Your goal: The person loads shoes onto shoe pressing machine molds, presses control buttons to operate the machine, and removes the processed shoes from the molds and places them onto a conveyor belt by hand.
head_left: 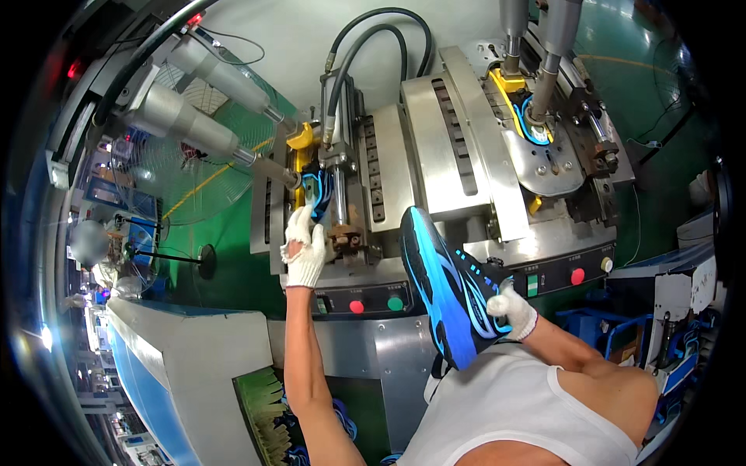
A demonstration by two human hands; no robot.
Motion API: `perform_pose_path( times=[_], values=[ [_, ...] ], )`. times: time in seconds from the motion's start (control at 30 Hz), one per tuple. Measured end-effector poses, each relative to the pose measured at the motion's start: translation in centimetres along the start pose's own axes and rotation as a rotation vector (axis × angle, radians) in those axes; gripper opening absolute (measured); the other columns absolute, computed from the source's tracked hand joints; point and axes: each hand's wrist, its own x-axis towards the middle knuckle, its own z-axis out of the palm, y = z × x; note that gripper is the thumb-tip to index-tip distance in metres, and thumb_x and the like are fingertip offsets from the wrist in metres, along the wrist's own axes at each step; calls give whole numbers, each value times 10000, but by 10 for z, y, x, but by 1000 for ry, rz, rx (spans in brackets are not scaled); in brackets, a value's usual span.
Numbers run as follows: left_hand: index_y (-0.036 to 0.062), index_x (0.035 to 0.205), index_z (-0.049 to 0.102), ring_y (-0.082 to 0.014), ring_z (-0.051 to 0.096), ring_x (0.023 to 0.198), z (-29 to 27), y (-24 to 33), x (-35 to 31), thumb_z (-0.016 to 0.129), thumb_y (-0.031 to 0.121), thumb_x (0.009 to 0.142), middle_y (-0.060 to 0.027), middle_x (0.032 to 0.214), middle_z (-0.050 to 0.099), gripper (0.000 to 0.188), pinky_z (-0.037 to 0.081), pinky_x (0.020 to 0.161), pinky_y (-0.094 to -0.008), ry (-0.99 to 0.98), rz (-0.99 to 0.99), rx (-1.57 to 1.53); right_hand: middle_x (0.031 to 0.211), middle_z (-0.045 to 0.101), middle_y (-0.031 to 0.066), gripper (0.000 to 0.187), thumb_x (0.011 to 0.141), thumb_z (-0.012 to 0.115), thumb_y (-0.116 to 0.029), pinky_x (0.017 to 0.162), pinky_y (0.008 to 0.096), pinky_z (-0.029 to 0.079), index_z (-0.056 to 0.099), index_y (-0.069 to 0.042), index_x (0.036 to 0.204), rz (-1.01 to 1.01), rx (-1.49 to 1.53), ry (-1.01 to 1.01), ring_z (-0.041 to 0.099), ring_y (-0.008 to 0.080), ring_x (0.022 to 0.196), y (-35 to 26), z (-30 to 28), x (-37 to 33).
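My right hand point(512, 312), in a white knit glove, is closed around the ankle end of a blue and black sports shoe point(442, 281). The shoe is tilted, its toe pointing up and away and its blue-to-purple sole facing left. My left hand point(305, 250), gloved too, reaches into the left station of a metal press machine point(447, 155). Its bent fingers meet the near end of a second dark shoe with blue trim point(318, 191), set beneath the press rods. What they pinch there is too small to make out.
At the right station another blue-trimmed shoe point(535, 124) sits under a yellow pad and rods. Coloured buttons line the front control panel point(334, 304). A brush strip point(268, 415) lies at lower left, and a fan point(206, 167) stands beyond the machine's left side.
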Motion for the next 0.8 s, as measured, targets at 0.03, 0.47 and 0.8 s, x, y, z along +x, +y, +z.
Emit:
perform_pose_path(
  times=[0.03,0.47,0.8],
  values=[
    [59,1444,566,-415,553,1301,8,-17,9,652,74,938,-240,1425,557,513,447,1109,-466,14,52,62,1289,688,164,675,840,745,-66,903,407,625,495,46,1457,38,-77,11,720,247,1081,5,-15,2],
    [196,1485,483,-418,582,1281,79,-71,141,754,345,874,-284,1417,529,685,489,989,-574,-189,-295,401,1297,692,128,678,830,700,48,911,324,582,512,31,1481,121,-332,395,691,169,1033,-12,30,-40],
    [77,1391,578,-377,614,1206,-63,15,-3,797,162,834,-197,1302,595,604,495,1039,-452,317,-215,40,1222,712,96,586,829,751,36,899,321,585,589,-7,1390,-64,-529,314,697,158,1022,-11,58,41]
  ],
)
